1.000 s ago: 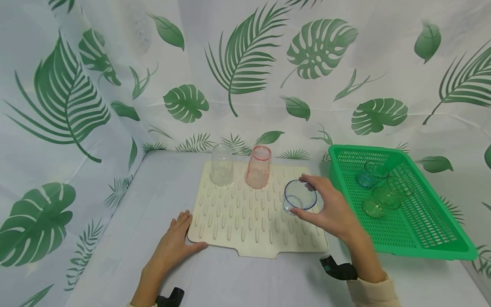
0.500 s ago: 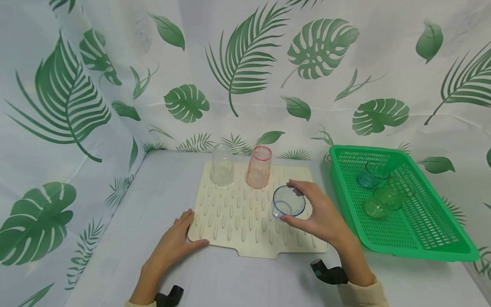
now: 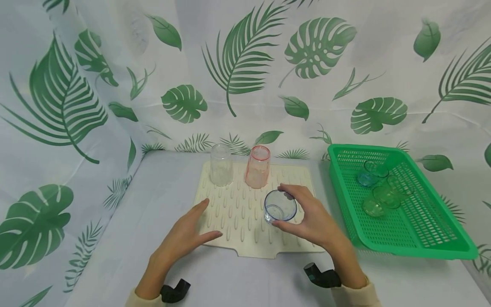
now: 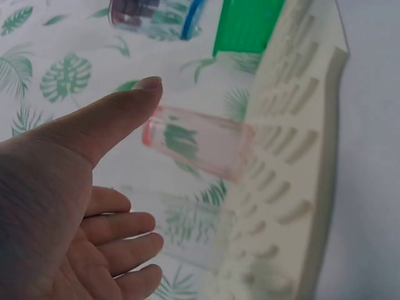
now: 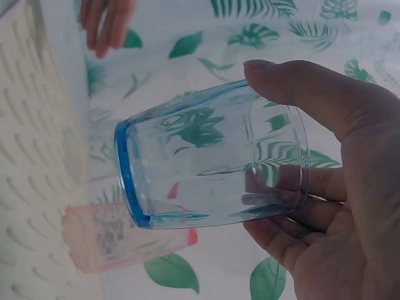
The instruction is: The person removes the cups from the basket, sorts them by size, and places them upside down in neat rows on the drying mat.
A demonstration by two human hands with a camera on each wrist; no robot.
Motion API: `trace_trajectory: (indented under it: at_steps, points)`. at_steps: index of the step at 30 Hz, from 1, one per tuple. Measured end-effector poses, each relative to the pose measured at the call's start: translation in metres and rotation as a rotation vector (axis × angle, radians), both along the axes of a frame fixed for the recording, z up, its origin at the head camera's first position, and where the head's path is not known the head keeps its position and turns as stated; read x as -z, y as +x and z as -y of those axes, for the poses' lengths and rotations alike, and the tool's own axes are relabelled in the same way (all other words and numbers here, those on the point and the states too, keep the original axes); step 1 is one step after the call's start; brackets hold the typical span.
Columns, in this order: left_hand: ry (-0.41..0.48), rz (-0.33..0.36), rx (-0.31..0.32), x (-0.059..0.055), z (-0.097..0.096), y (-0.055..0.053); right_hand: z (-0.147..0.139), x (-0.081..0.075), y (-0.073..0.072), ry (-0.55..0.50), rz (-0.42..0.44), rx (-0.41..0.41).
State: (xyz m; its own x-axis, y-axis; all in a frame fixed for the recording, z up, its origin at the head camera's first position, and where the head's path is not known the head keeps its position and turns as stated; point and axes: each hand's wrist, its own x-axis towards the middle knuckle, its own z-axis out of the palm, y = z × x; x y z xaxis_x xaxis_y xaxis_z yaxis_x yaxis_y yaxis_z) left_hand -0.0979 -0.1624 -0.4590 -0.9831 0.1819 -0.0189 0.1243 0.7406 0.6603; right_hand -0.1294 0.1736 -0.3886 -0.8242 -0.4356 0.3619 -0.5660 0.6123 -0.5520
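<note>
My right hand [image 3: 316, 221] grips a clear glass with a blue tint [image 3: 281, 209] between thumb and fingers, over the right half of a cream drying mat [image 3: 245, 243]. In the right wrist view the thick blue end of this glass [image 5: 194, 162] points towards the mat and is apart from it. My left hand [image 3: 182, 234] is above the mat's left edge, thumb and fingers spread, holding nothing. At the back of the mat stand a clear glass [image 3: 221, 168] and a pink glass [image 3: 257, 170], side by side.
A green plastic basket [image 3: 406, 234] stands right of the mat. Inside lie a blue glass [image 3: 367, 178] and greenish glasses [image 3: 374, 207]. Behind the table hangs a white sheet with green leaf prints [image 3: 245, 64].
My right hand has moved left and slightly nearer with the blue-tinted glass. My left hand has lifted from the mat's left edge and shifted right.
</note>
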Motion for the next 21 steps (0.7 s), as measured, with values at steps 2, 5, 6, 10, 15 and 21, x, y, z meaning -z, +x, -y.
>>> trace_trajectory:
  at_steps: [2,5,6,10,15,21]
  points:
    - [0.020,0.000,0.014,-0.007,-0.006,0.000,0.002,0.000,0.001,-0.006,-0.005,-0.013]
    - [0.043,-0.005,0.038,-0.016,-0.014,0.000,0.006,0.001,0.003,-0.009,-0.008,-0.028]
    - [0.050,-0.010,0.047,-0.018,-0.017,0.001,0.007,0.001,0.004,-0.008,-0.006,-0.032]
    - [0.075,-0.038,0.082,-0.027,-0.027,0.002,0.010,0.001,0.008,-0.007,0.023,-0.040]
    - [0.116,-0.059,0.131,-0.037,-0.038,0.002,0.014,0.001,0.011,-0.003,0.030,-0.069]
    - [0.162,-0.073,0.183,-0.043,-0.046,0.002,0.019,0.002,0.012,0.010,0.033,-0.111]
